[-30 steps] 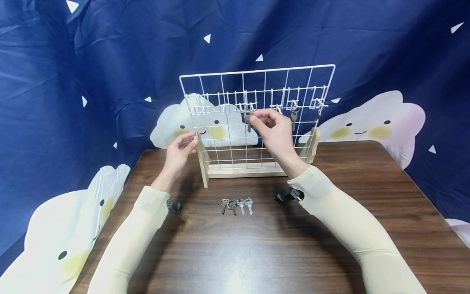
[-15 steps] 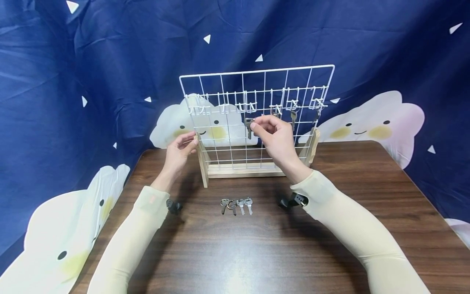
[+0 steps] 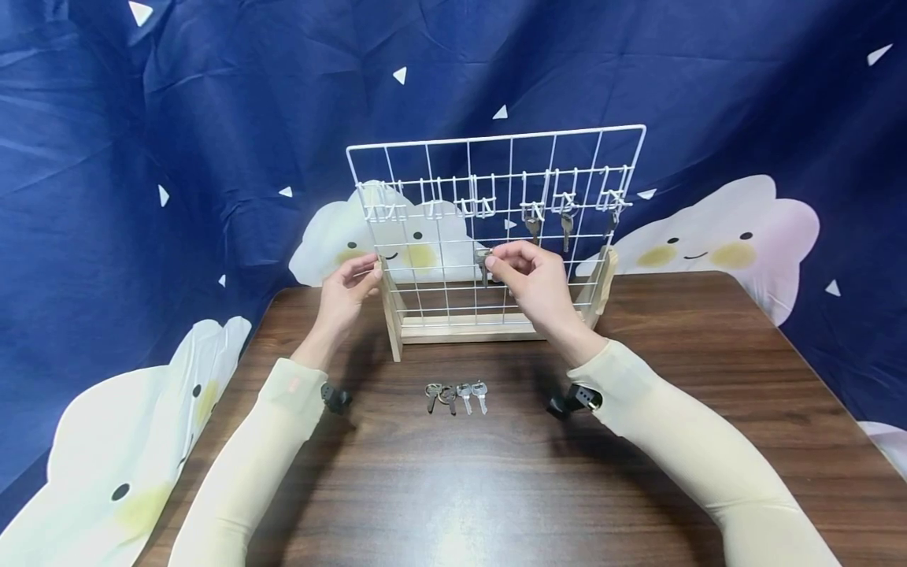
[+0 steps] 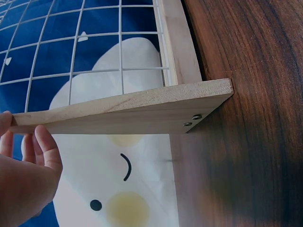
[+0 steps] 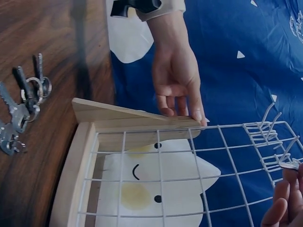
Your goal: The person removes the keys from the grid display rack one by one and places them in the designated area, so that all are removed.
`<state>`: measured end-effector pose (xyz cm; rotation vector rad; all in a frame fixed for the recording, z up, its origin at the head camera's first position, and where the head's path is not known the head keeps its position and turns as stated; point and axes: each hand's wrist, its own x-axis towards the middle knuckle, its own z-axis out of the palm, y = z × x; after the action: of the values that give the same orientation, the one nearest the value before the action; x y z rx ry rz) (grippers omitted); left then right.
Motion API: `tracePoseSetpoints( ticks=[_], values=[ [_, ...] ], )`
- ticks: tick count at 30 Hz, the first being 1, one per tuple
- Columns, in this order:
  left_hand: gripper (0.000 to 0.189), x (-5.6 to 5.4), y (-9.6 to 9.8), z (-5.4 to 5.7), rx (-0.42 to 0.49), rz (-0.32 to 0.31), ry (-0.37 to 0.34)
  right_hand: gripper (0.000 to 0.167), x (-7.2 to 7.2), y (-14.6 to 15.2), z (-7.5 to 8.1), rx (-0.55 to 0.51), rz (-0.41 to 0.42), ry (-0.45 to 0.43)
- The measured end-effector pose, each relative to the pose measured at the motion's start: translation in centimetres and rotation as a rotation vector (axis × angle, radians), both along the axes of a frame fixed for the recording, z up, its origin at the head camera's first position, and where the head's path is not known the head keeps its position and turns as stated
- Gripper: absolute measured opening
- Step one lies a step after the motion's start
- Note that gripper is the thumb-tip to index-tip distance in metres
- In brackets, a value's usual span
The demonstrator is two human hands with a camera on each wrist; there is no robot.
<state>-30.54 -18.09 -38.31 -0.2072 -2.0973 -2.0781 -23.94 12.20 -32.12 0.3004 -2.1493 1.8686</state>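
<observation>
In the head view my right hand (image 3: 534,279) pinches a key (image 3: 483,266) in front of the white wire grid (image 3: 453,295), below its row of hooks. The right wrist view catches only the fingertips (image 5: 284,189) of that hand at the lower right, with a sliver of the key's metal (image 5: 289,164). My left hand (image 3: 345,291) holds the upper end of the rack's left wooden side post (image 4: 118,111) between thumb and fingers. Three keys hang on the right part of the grid, among them a brass-toned key (image 3: 567,231) and a darker key (image 3: 533,226).
Several keys (image 3: 465,396) lie in a row on the brown wooden table (image 3: 397,480), in front of the rack. White hooks (image 3: 434,209) line the grid's upper part, including its left side. A wooden bar (image 3: 471,332) forms the base. Blue cloth (image 3: 212,118) hangs close behind.
My right hand has moved down from the hook row with the key, to the middle of the grid. The darker hanging key behind it has come into view. The left hand has stayed put.
</observation>
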Motion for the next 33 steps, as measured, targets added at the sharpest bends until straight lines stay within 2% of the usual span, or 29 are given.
tracePoseSetpoints(
  ticks=[10, 18, 28, 33],
  values=[
    [0.044, 0.0, 0.0, 0.1, -0.021, 0.009, -0.002, 0.02, 0.0, 0.6, -1.7, 0.052, -0.006, -0.005],
    [0.044, 0.1, 0.0, 0.2, -0.028, 0.012, -0.009, 0.021, 0.2, 0.8, -3.2, 0.048, 0.013, -0.03],
    [0.045, 0.1, 0.0, 0.2, -0.041, 0.011, -0.002, 0.018, 0.7, 1.2, -4.7, 0.056, 0.043, -0.126],
    [0.044, 0.1, 0.1, 0.2, -0.03, 0.008, -0.007, 0.017, 0.8, 1.2, -5.6, 0.04, 0.05, -0.135]
  ],
)
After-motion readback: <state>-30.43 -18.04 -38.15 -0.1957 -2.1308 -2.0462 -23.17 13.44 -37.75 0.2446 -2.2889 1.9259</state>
